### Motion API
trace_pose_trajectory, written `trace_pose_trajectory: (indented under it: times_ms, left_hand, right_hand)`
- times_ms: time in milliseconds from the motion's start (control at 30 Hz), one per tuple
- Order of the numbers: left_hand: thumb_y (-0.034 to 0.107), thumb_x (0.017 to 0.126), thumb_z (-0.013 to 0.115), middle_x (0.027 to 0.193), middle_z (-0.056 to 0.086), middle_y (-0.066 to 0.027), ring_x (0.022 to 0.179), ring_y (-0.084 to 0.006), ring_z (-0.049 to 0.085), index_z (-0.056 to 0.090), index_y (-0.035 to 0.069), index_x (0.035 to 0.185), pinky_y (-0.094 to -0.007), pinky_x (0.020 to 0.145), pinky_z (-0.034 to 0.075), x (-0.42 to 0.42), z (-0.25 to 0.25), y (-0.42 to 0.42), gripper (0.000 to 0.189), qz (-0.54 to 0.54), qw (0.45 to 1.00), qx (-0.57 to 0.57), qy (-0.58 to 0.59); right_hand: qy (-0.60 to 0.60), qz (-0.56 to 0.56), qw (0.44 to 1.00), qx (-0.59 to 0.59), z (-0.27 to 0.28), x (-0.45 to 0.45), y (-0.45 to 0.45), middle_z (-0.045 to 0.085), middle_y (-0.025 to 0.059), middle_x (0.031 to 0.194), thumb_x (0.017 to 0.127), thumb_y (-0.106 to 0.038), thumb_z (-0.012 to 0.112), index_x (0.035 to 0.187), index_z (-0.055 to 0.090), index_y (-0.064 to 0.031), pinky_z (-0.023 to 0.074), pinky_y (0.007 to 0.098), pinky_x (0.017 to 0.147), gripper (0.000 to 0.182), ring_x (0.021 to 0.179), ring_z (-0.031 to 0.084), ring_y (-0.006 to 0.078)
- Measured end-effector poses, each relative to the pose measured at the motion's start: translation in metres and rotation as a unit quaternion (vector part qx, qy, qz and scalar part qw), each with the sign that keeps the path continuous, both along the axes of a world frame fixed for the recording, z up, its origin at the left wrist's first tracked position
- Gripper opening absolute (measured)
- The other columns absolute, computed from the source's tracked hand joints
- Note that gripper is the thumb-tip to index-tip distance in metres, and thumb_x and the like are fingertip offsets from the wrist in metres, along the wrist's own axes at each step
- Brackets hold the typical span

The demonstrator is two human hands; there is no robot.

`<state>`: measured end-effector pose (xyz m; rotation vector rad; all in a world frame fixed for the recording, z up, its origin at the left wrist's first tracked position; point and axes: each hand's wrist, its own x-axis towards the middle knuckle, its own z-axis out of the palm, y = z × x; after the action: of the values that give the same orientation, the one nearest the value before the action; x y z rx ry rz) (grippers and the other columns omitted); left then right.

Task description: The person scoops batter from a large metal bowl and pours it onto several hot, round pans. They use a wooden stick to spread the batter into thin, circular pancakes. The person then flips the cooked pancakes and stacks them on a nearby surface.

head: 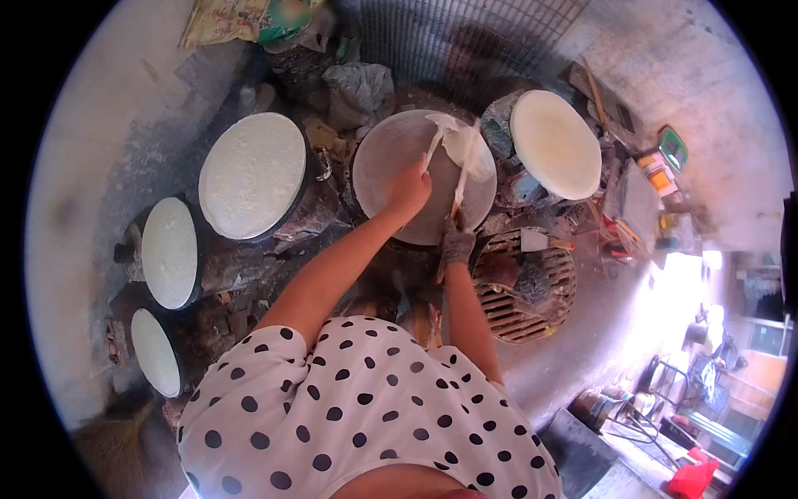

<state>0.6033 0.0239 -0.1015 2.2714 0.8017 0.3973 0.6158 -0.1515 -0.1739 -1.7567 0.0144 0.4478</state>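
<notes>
Before me is a round grey griddle point(399, 156), its surface mostly bare. My left hand point(409, 189), ungloved, is over its middle, closed on a narrow pale strip that runs up to a thin, crumpled whitish sheet point(464, 146), apparently dough or batter skin. My right hand point(458, 245), in a dirty work glove, is at the griddle's near right edge. It grips a stick-like tool point(459, 196), whose upper part is wrapped or coated in the same pale film. The tool's far end is hidden by the sheet.
Left stand several griddles covered in white batter: a large one point(255, 178) and smaller ones point(169, 252) point(156, 352). A round pile of pale flatbread point(556, 145) lies right. Nearer is a slatted round rack point(499, 318) bearing a cloth and a flat scraper point(533, 240). Behind stands a wire-mesh panel point(411, 37).
</notes>
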Motion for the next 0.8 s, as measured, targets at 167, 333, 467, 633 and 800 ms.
trace_pose_trajectory:
  times_ms: [167, 333, 467, 633, 800]
  left_hand:
    - [0.024, 0.088, 0.051, 0.096, 0.065, -0.0168, 0.084, -0.0339, 0.062, 0.05, 0.014, 0.133, -0.0442, 0.072, 0.048, -0.045, 0.015, 0.049, 0.046, 0.106, 0.992, -0.06, 0.022]
    - [0.026, 0.088, 0.055, 0.087, 0.065, -0.0141, 0.075, -0.0303, 0.062, 0.052, 0.014, 0.133, -0.0406, 0.067, 0.047, -0.109, 0.013, 0.101, 0.047, 0.183, 0.982, -0.026, 0.035]
    - [0.025, 0.09, 0.056, 0.07, 0.056, -0.0047, 0.058, -0.0151, 0.051, 0.05, 0.009, 0.134, -0.0303, 0.054, 0.042, -0.153, 0.036, 0.091, 0.047, 0.153, 0.983, -0.092, -0.049]
    - [0.015, 0.097, 0.045, 0.067, 0.045, 0.0027, 0.05, -0.0053, 0.041, 0.043, 0.004, 0.138, -0.0203, 0.046, 0.033, -0.212, 0.108, 0.034, 0.043, 0.108, 0.913, -0.365, -0.146]
    - [0.016, 0.097, 0.043, 0.073, 0.048, 0.0007, 0.051, -0.0066, 0.042, 0.041, 0.005, 0.138, -0.0227, 0.047, 0.038, -0.246, 0.111, -0.013, 0.043, 0.129, 0.799, -0.551, -0.204]
  right_hand:
    - [-0.06, -0.055, 0.992, -0.099, 0.027, -0.006, -0.039, 0.062, 0.0168, 0.119, 0.084, -0.022, 0.063, 0.126, 0.057, -0.0019, 0.0467, 0.0386, 0.093, 0.047, 0.107, 0.062, 0.0243]
    - [-0.046, 0.031, 0.985, -0.163, 0.003, 0.019, -0.007, 0.058, 0.0209, 0.125, 0.086, -0.019, 0.061, 0.129, 0.056, -0.0035, 0.0462, 0.0393, 0.095, 0.046, 0.115, 0.057, 0.0307]
    - [-0.048, 0.141, 0.983, -0.105, -0.033, 0.067, 0.01, 0.062, 0.0188, 0.118, 0.082, -0.018, 0.065, 0.128, 0.056, -0.0029, 0.047, 0.0342, 0.091, 0.049, 0.104, 0.06, 0.0259]
    - [-0.091, 0.106, 0.986, -0.091, -0.002, 0.076, -0.044, 0.066, 0.0142, 0.113, 0.078, -0.017, 0.07, 0.126, 0.058, -0.0011, 0.0483, 0.0278, 0.085, 0.052, 0.095, 0.063, 0.0164]
    - [-0.122, 0.137, 0.952, -0.244, 0.031, 0.068, -0.008, 0.067, 0.0157, 0.108, 0.082, -0.024, 0.065, 0.123, 0.059, -0.0008, 0.051, 0.0317, 0.084, 0.048, 0.095, 0.066, 0.0235]
